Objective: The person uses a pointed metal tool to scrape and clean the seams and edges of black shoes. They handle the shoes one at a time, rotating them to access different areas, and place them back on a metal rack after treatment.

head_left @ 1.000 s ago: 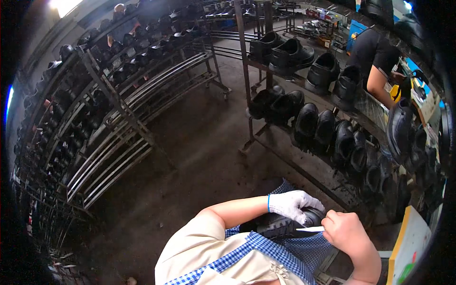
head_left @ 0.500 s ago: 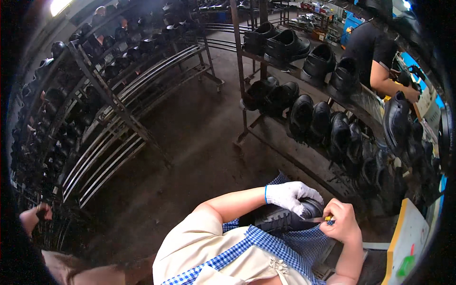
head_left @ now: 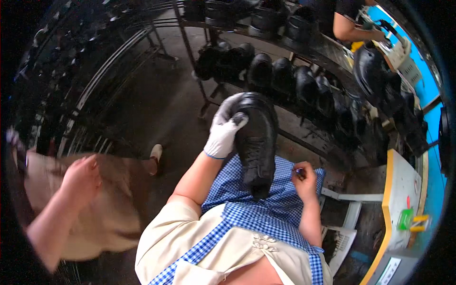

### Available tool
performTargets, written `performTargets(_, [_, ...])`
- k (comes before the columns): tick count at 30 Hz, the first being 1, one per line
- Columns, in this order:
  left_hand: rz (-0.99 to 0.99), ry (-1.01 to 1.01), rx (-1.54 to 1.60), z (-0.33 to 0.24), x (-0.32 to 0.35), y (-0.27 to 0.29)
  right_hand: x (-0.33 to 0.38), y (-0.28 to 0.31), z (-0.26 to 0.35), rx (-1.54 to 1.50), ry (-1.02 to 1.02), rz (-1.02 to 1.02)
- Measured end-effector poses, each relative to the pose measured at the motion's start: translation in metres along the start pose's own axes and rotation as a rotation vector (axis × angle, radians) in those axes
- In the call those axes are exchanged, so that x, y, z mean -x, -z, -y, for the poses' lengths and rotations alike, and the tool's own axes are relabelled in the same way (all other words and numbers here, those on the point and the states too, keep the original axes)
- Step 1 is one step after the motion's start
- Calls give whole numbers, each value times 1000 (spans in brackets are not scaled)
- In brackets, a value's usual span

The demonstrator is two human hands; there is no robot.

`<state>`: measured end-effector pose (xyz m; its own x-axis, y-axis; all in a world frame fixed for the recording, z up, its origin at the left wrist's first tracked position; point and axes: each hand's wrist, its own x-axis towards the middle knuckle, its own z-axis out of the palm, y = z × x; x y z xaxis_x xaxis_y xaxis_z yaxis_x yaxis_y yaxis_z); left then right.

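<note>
In my left hand (head_left: 225,126), which wears a white knitted glove with a blue cuff, is a black lace-up shoe (head_left: 259,147). My fingers close round the toe end, and the heel points down toward my lap. A blue checked apron (head_left: 280,175) lies beneath it. To the right of the shoe, my bare right hand (head_left: 305,176) is curled closed above the apron. Something small and dark with a bluish end shows between its fingers; its kind is hidden.
Black shoes (head_left: 304,85) line a metal rack ahead. A yellow-edged white board (head_left: 392,204) at right bears a green object (head_left: 405,219). Another person (head_left: 85,190) is close at left; one more (head_left: 346,26) works behind the rack. A white frame (head_left: 346,242) stands at lower right.
My left hand has raised the shoe from my lap and turned it heel down. My right hand has drawn away from the shoe. The person at left has moved closer; my view has shifted.
</note>
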<state>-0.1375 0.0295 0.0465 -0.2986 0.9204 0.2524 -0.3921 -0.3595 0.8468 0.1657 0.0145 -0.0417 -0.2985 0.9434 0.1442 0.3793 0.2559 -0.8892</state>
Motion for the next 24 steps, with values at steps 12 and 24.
performTargets(12, [-108, 450, 679, 39, 3, 27, 27, -17, 6, -395, 175, -15])
performTargets(24, [53, 1077, 460, 96, 87, -30, -37, 23, 74, -532, 243, -254])
